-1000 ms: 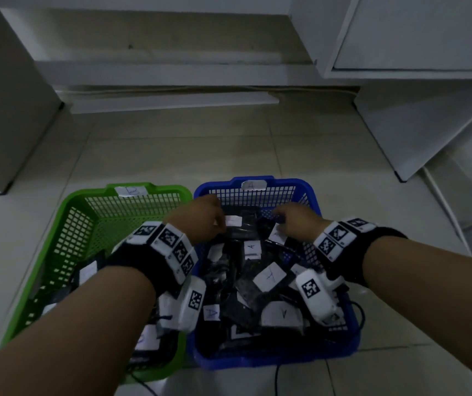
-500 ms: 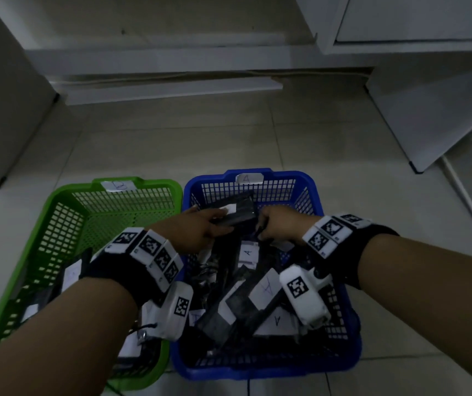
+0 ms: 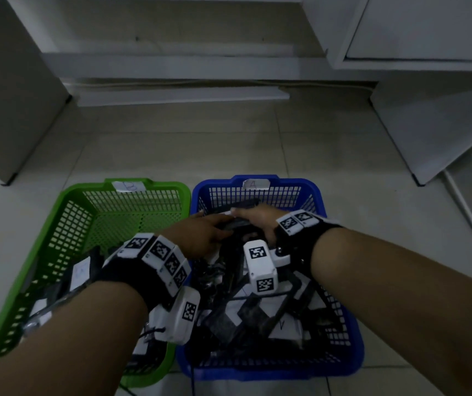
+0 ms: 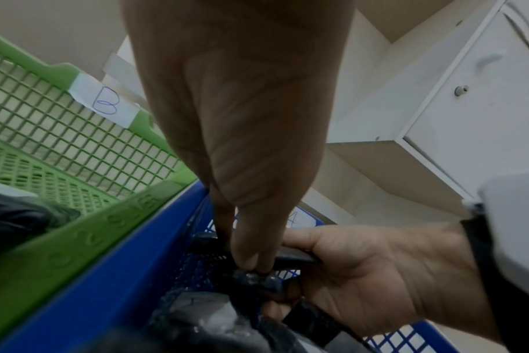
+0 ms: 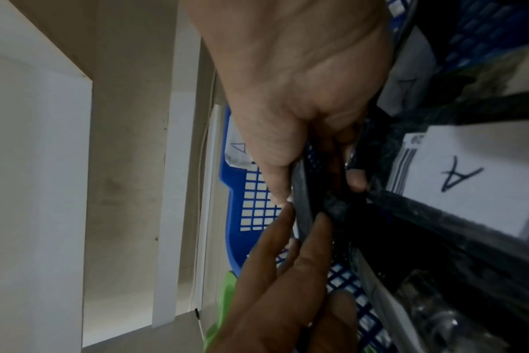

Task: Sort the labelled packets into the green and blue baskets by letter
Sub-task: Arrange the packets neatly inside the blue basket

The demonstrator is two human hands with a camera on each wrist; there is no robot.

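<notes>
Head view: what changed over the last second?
Both hands closed in on one black packet at the blue basket's far end; the left hand lifted it, and the right hand now grips it too. The green basket stayed put.

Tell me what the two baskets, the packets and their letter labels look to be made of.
Green basket and blue basket: moulded plastic by the look, with rigid grid walls and a slightly glossy rim. Packets: probably thin black plastic film, crinkled and shiny. Letter labels: matte white paper, handwritten, likely stickers. The held packet, gripped by left hand and right hand, looks the same.
</notes>
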